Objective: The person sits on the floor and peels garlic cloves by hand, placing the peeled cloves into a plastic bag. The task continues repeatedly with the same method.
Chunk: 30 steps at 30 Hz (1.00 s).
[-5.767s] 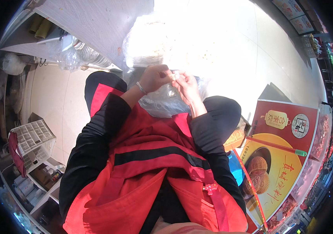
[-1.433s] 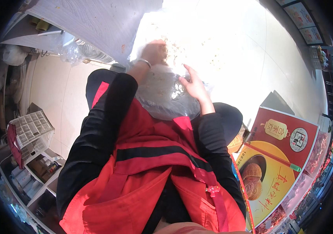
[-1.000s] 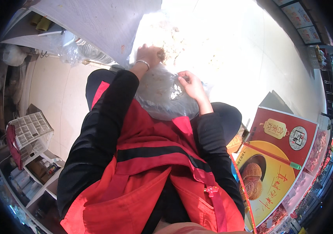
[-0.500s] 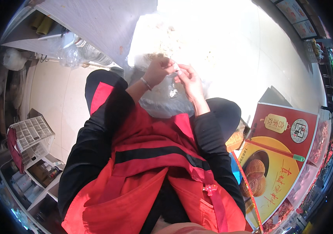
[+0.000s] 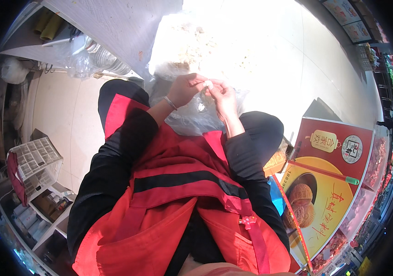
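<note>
Over the floor in front of my knees, both my hands meet at the fingertips. Between them is a small white piece (image 5: 208,84) that looks like a garlic clove, though glare hides its detail. My left hand (image 5: 183,90), with a silver bangle at its wrist, pinches it from the left. My right hand (image 5: 226,102) grips it with thumb and fingers from the right. Below and behind the hands lies a crumpled clear plastic bag (image 5: 192,120). Beyond it, pale beige bits (image 5: 192,48) lie scattered on white plastic, partly washed out by sunlight.
A pale wooden cabinet (image 5: 109,27) stands at the far left, with clear plastic packaging (image 5: 83,62) beside it. A white plastic basket (image 5: 37,158) is at the left. On the right stand a red-and-yellow printed box (image 5: 330,184) and a broom-like orange bristle head (image 5: 275,161).
My hands have turned slightly and sit a little lower, the fingertips still together. The white piece shows more plainly between them now.
</note>
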Each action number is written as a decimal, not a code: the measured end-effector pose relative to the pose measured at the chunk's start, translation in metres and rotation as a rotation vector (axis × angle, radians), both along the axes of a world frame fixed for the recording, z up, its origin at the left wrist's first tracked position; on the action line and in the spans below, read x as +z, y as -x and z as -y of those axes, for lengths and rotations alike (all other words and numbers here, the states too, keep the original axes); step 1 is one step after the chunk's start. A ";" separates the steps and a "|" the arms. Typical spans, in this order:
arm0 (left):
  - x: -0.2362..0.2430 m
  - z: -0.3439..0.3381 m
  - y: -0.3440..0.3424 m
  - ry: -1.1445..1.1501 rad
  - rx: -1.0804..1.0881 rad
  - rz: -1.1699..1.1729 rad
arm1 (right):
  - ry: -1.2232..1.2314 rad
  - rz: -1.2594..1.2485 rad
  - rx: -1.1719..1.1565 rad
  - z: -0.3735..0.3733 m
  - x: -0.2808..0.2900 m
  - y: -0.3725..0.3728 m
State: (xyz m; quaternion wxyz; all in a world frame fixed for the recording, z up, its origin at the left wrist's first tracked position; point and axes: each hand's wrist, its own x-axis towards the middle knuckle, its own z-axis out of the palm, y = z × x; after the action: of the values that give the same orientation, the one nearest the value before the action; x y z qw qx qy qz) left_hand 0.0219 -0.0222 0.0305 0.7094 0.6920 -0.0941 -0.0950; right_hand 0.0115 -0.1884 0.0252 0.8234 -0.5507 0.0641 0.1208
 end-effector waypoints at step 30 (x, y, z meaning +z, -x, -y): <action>-0.004 -0.005 -0.007 -0.272 0.124 0.104 | 0.134 0.189 0.016 0.000 0.003 -0.002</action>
State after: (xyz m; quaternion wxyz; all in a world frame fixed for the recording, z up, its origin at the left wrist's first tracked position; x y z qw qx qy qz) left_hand 0.0292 -0.0173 0.0262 0.6080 0.7900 -0.0739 -0.0268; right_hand 0.0132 -0.1885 0.0278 0.7863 -0.6138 -0.0103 0.0701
